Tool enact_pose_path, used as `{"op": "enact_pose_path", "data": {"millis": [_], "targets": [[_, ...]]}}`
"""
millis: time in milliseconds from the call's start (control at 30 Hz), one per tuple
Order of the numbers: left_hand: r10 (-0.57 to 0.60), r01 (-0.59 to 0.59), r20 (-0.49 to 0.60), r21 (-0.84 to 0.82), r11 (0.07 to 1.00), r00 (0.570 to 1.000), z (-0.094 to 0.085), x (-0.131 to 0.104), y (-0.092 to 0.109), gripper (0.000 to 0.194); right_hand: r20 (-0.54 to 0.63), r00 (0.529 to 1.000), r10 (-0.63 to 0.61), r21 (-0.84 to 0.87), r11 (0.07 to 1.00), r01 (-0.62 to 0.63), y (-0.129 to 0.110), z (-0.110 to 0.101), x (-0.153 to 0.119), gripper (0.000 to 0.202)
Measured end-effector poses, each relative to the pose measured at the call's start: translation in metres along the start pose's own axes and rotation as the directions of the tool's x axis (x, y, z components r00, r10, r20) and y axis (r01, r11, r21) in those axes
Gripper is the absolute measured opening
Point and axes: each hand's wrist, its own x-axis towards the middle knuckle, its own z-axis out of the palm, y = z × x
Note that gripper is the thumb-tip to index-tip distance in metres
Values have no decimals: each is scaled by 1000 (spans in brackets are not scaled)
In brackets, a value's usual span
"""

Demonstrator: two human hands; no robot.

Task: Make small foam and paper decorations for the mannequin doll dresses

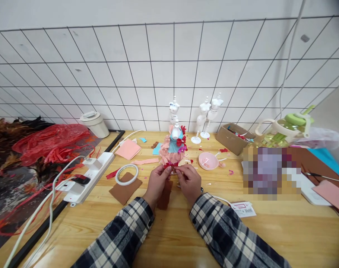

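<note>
A small white dress form (176, 131) stands upright before me, dressed in blue, peach and red crepe paper. Its peach ruffle (171, 158) flares out above a red paper hem (173, 163). At the hem's left side my left hand (160, 181) is closed, thumb and fingertips pinching the red paper. From the right, my right hand (189, 180) pinches at the same hem, fingertips close to the left thumb. Whatever lies between the right fingertips is too small to make out. Under the hands lies a strip of brown crepe paper (165, 195).
Left are a tape roll (127, 175) on brown paper, peach sheets (128, 149) and a power strip (87, 178). Bare dress forms (204, 115) stand behind. Rightward are a pink dish (208, 161), a cardboard box (233, 138), a bottle (287, 128) and a paper tag (243, 209).
</note>
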Motion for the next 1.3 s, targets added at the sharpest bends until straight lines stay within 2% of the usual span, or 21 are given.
{"op": "enact_pose_path", "data": {"millis": [167, 267, 367, 633, 867, 1067, 1133, 1300], "targets": [[-35, 34, -9, -96, 995, 999, 0, 0, -4, 29, 61, 998, -11, 2, 1000, 11, -1, 0, -1, 23], [-65, 65, 8, -123, 990, 998, 0, 0, -6, 30, 23, 1000, -5, -41, 999, 6, 0, 1, 0, 20], [-48, 48, 6, -76, 996, 999, 0, -1, -5, 30, -22, 1000, 8, -28, 1000, -9, 4, 2, 0, 16], [-23, 24, -31, 57, 998, 999, 6, -3, 4, 32, -45, 992, 120, 39, 992, -118, 5, 2, 2, 18], [25, -16, -79, 118, 993, 997, 8, -5, 6, 30, -43, 993, 112, 57, 992, -109, 5, 3, 3, 19], [-13, 16, 95, -38, 999, 995, 9, -10, 3, 30, -76, 988, 138, 44, 990, -135, 6, 4, 3, 19], [1, 0, 83, -11, 1000, 997, 9, -10, 3, 33, -70, 989, 130, 39, 991, -128, 6, 4, 3, 19], [81, -82, 14, 145, 986, 997, 9, -6, 5, 26, -45, 992, 121, 43, 992, -119, 7, 5, 2, 20]]}}
